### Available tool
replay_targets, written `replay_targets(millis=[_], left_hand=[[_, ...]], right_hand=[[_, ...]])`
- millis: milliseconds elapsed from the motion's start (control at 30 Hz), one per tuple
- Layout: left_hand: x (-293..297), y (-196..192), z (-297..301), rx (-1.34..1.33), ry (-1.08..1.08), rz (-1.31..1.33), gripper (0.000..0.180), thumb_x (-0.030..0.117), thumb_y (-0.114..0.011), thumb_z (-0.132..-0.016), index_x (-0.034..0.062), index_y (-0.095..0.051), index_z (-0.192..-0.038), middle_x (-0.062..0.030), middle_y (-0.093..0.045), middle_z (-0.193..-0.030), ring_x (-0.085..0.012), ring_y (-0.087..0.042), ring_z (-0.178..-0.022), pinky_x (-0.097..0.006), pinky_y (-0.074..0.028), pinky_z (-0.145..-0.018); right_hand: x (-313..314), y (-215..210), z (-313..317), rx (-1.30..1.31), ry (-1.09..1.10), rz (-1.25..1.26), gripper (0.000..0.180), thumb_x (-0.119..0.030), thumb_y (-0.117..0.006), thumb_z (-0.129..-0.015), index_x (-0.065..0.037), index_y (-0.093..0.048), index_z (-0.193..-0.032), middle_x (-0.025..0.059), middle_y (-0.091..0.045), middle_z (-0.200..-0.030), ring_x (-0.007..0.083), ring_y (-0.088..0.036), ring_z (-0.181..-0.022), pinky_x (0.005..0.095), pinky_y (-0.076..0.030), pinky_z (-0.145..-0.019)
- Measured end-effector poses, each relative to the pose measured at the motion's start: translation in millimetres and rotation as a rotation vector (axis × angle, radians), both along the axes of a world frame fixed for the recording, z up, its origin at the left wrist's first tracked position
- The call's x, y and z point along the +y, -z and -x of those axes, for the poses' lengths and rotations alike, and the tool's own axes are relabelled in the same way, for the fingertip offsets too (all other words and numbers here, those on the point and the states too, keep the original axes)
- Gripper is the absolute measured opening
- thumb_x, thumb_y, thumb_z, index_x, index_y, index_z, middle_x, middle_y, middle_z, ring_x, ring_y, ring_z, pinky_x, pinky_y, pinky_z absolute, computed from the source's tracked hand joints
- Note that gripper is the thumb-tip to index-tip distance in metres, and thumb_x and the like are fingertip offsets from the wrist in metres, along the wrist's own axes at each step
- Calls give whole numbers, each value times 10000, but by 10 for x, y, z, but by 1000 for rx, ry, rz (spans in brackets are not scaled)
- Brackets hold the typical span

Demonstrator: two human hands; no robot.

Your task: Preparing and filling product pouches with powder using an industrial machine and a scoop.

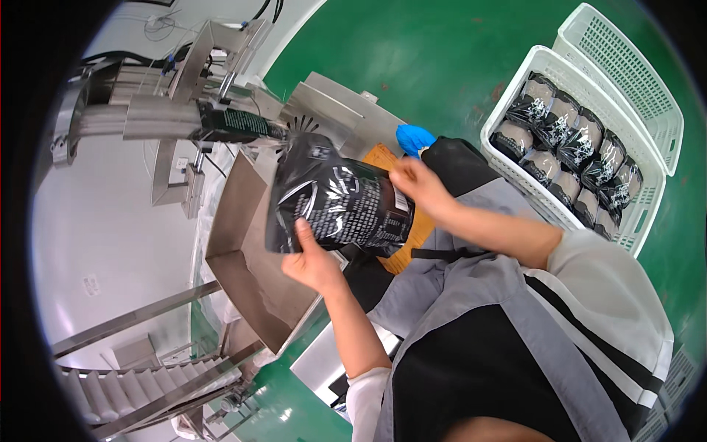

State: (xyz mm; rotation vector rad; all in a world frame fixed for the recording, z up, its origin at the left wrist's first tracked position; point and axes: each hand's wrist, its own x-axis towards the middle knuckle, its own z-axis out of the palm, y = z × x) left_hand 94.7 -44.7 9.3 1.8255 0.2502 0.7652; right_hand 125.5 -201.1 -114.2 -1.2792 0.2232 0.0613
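A black plastic bag [335, 202] with white print and a pale label at one end is held over my lap. It looks full, and its shiny film is creased. My left hand [315, 264] grips its near left edge, thumb on top and fingers out of sight beneath. At the bag's right end, beside the label, my right hand [420, 184] is closed on the film. Just beyond the bag, a metal spout [162, 118] has a dark printed wrapper [236, 125] around its end. What the bag contains cannot be seen.
A steel tray [254, 283] sits left of my hands, above a ribbed conveyor [140, 390]. At the right, a white crate [495, 132] holds several filled black bags; another white crate [626, 55] is beside it. A yellow-brown board [416, 236] and a blue-covered foot [414, 138] are near my legs.
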Motion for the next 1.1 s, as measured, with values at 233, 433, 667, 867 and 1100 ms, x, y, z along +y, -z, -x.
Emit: replay_targets(millis=[233, 433, 667, 867, 1100], left_hand=[[-745, -201, 66, -272, 26, -15, 215, 70, -701, -813, -134, -636, -839, -85, -654, -810, -95, -539, -657, -229, -444, -604], [-1343, -808, 18, -484, 127, 174, 324, 38, -705, -787, -134, -580, -1032, -185, -638, -1031, -225, -615, -859, -312, -495, -804], [-2390, -592, -443, -365, 290, 254, 288, 118, -720, -795, -151, -624, -835, -144, -653, -848, -172, -607, -678, -278, -477, -576], [-3061, -60, -188, -31, 324, 334, 356, 128, -715, -804, -129, -564, -999, -145, -624, -1002, -188, -604, -764, -298, -506, -576], [-3333, 511, -4, 218, 508, 411, 217, 73, -654, -849, -72, -595, -1000, -108, -640, -969, -144, -610, -742, -250, -505, -527]], right_hand=[[-383, -207, -127, 77, 163, -347, 216, -241, -476, -967, -76, -529, -836, -30, -511, -755, 63, -480, -729, 235, -395, -643], [-1045, -1099, -292, -153, 354, -661, 276, -215, -467, -968, -4, -573, -824, -18, -541, -742, 63, -464, -689, 243, -403, -626], [-2023, -735, -67, -216, 609, -595, 307, -321, -488, -961, -25, -560, -927, 4, -554, -823, 68, -479, -737, 244, -414, -647], [-2049, -331, 381, 152, 761, -614, 352, -358, -422, -973, -18, -507, -942, 44, -532, -853, 138, -496, -726, 301, -440, -580], [-2555, 523, 387, 300, 896, -572, 233, -293, -429, -969, -110, -562, -918, -22, -579, -785, 103, -514, -683, 289, -393, -556]])
